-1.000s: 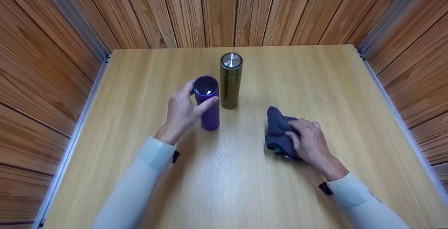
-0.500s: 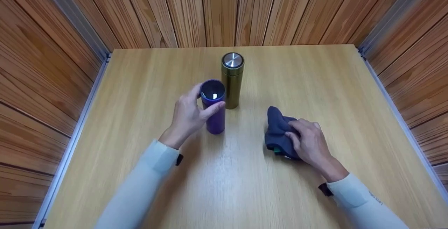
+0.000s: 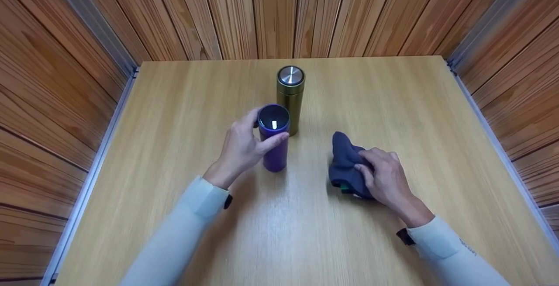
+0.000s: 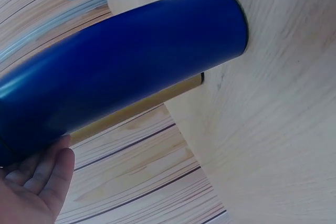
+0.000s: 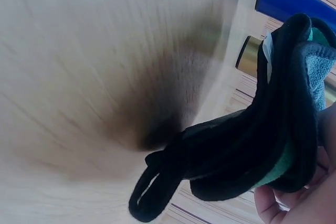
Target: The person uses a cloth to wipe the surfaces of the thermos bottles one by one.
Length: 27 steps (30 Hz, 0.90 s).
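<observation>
My left hand (image 3: 241, 145) grips a purple thermos flask (image 3: 276, 157) near its top, thumb across the near side. The flask is upright, with a dark glossy lid; in the left wrist view its body (image 4: 136, 51) looks blue and its base meets the table. Just behind it stands a gold thermos flask (image 3: 291, 98) with a silver disc on its lid, partly hidden. Over to the right, my right hand (image 3: 386, 174) pinches a bunched dark blue cloth (image 3: 347, 163). The right wrist view shows the cloth's black edging, green parts and a hanging loop (image 5: 152, 192).
Both flasks and the cloth are on or over a light wooden table (image 3: 279, 238). Wood-plank walls (image 3: 275, 15) close it in at the back and on both sides, with metal rails (image 3: 94, 163) along the side edges.
My left hand and the purple flask have moved right and nearer to me, so the flask now overlaps the gold one in the head view. My right hand and the cloth have barely shifted.
</observation>
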Motion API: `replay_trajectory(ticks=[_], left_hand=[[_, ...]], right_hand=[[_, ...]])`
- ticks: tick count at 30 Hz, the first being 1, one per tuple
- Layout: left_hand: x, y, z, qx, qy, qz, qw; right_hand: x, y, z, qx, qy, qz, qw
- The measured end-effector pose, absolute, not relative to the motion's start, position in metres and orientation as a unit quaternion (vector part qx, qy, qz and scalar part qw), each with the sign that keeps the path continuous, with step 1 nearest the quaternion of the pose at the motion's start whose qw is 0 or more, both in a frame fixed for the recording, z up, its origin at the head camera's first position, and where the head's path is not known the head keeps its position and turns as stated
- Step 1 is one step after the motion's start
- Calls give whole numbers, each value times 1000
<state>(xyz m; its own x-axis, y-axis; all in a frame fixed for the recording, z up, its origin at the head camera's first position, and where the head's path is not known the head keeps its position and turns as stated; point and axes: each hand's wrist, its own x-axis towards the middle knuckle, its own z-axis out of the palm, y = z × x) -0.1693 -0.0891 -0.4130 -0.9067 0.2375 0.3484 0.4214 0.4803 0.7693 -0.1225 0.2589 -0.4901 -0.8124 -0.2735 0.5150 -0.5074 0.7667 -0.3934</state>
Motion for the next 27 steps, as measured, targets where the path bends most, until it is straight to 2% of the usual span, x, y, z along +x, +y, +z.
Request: replay_trajectory(ticks=[15, 27], left_hand=[[-164, -72, -414, -235, -860, -443, 100], [-165, -66, -416, -253, -849, -454, 99]], right_hand=[[-123, 249, -485, 203, -897, 317, 232], [-124, 227, -472, 202, -843, 435, 245]])
